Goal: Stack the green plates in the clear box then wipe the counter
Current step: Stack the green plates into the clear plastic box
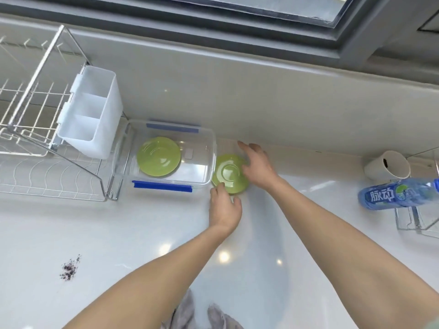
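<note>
Both hands met at a green plate (pixel 230 174) just outside the clear box (pixel 166 160): left hand (pixel 224 205) pinched its near rim, right hand (pixel 257 166) lay spread open on its far edge.

Counted on the counter (pixel 142 233): two green plates, one inside the box (pixel 158 156), one just right of it (pixel 229 174). One clear box (pixel 166 184) with two blue clips. One wire dish rack (pixel 35 115), far left, bearing one white caddy (pixel 91 112). One white cup (pixel 387 165) and one blue bottle (pixel 399 193), far right. One grey cloth (pixel 202 314), near edge. One patch of dark crumbs (pixel 70 269). Two hands, left (pixel 224 205) and right (pixel 257 166).
</note>
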